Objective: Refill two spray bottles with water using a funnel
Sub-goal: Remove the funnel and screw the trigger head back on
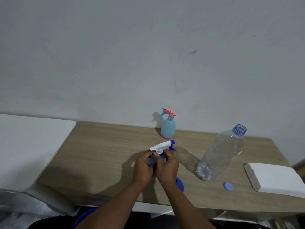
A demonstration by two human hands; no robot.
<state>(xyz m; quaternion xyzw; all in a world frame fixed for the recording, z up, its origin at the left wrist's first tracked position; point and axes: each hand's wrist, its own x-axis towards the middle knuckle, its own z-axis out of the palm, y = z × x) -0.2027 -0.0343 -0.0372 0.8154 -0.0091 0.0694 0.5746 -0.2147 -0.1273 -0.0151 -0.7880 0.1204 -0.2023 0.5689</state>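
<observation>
A blue spray bottle with a white and blue trigger head [162, 146] stands mid-table. My left hand [143, 167] grips its body from the left. My right hand [168, 166] pinches the collar just under the head. The bottle body is mostly hidden by both hands. A light blue spray bottle with a pink head [168, 127] stands upright by the wall behind. A blue funnel [180, 185] lies on the table, partly hidden by my right wrist. A large clear water bottle [222, 154] stands open to the right, its blue cap [228, 186] lying in front of it.
The wooden table [102, 156] runs along a grey wall. A white folded cloth or block [277, 177] lies at the right edge. A white surface [29, 146] adjoins the table's left end. A blue rim shows below the front edge.
</observation>
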